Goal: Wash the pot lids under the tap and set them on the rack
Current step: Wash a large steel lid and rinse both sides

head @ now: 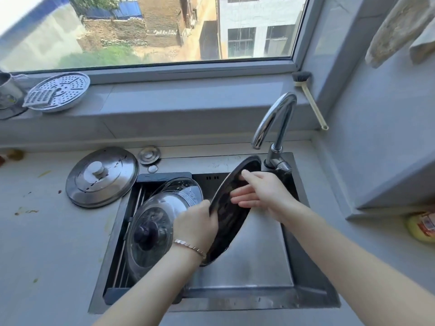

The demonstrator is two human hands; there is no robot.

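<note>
A steel lid (101,177) with a white knob lies flat on the counter (42,243), just left of the sink (254,274). In the sink's left part, a rack (131,222) holds two glass lids (153,229) leaning on edge. The left hand (195,225), a bracelet (189,247) on its wrist, grips the rim of a dark lid (229,222) held tilted over the basin, fingers curled around the edge. The right hand (261,192) lies flat on the lid's inner face, fingers spread slightly, just below the tap (275,123). No water stream can be made out.
</note>
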